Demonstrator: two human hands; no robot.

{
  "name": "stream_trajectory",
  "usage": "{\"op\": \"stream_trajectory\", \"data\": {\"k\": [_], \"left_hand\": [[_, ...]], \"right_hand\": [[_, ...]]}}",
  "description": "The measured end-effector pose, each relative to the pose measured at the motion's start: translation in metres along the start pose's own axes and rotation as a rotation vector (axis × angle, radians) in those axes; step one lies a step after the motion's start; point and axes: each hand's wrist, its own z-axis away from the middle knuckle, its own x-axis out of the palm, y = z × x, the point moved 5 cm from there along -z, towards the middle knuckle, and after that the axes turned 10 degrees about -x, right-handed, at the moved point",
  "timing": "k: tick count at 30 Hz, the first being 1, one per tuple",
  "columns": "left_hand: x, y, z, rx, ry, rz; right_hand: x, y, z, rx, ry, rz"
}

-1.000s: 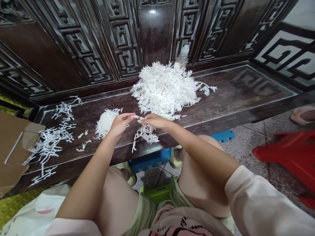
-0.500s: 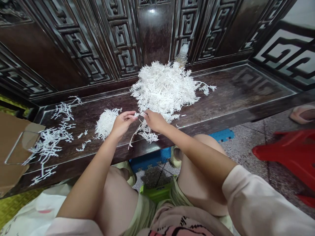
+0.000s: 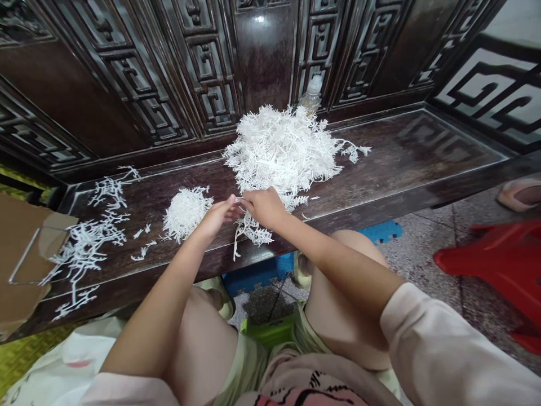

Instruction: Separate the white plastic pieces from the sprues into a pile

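A dark polished hardwood ledge point(image 3: 414, 152) is seen against a carved wooden lattice panel point(image 3: 207, 67), with a clear plastic bottle point(image 3: 311, 96) standing behind a large white heap of fine branching sprigs point(image 3: 281, 149) at mid-ledge. A smaller, rounded white bunch of sprigs point(image 3: 185, 214) is placed left of the heap, and loose white sprigs point(image 3: 88, 242) are strewn further left, beside a flat brown cardboard sheet point(image 3: 21, 254). Over the ledge, the person's left hand point(image 3: 217, 217) is held just beside the small bunch, with its fingers nearly closed. The right hand point(image 3: 264, 207) is curled just in front of the heap. A thin white stem point(image 3: 239, 199) is pinched between the fingertips of both hands. A branching white sprig point(image 3: 252, 231) is seen below the right hand, hanging over the ledge's front edge; whether it is joined to the stem cannot be told. A pale pink sleeve point(image 3: 443, 344) covers the right arm, while a red plastic stool point(image 3: 490, 265) and a blue foam mat point(image 3: 380, 232) are seen on the speckled floor to the right.
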Motion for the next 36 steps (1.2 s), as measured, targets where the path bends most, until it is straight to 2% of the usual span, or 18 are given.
{"op": "stream_trajectory", "data": {"k": [2, 5, 9, 15, 21, 26, 29, 32, 34, 36], "left_hand": [[0.004, -0.002, -0.001, -0.045, -0.028, 0.051], [0.005, -0.004, -0.002, -0.049, 0.009, 0.048], [0.005, -0.002, -0.002, 0.047, 0.016, 0.009], [0.005, 0.005, 0.000, 0.164, 0.067, -0.060], [0.010, 0.014, 0.003, 0.277, 0.159, -0.127], [0.011, 0.022, 0.006, 0.392, 0.241, -0.219], [0.014, 0.028, 0.015, 0.414, 0.266, -0.260], [0.025, 0.035, 0.034, 0.412, 0.193, -0.299], [0.034, 0.038, 0.047, 0.408, 0.084, -0.316], [0.032, 0.038, 0.050, 0.387, 0.032, -0.315]], "right_hand": [[-0.001, -0.002, 0.000, -0.021, -0.001, 0.022], [0.000, -0.004, 0.001, -0.036, -0.014, 0.035], [0.000, -0.003, 0.001, -0.034, -0.020, 0.006], [-0.004, 0.003, -0.001, 0.049, -0.033, -0.112], [-0.008, 0.012, -0.003, 0.069, 0.031, -0.147], [-0.003, 0.012, -0.003, 0.117, 0.090, -0.224], [0.001, 0.012, -0.004, 0.122, 0.116, -0.317], [-0.003, 0.040, -0.002, 0.279, 0.179, -0.416], [-0.009, 0.074, 0.006, 0.510, 0.249, -0.476], [-0.014, 0.096, 0.009, 0.570, 0.251, -0.530]]}}
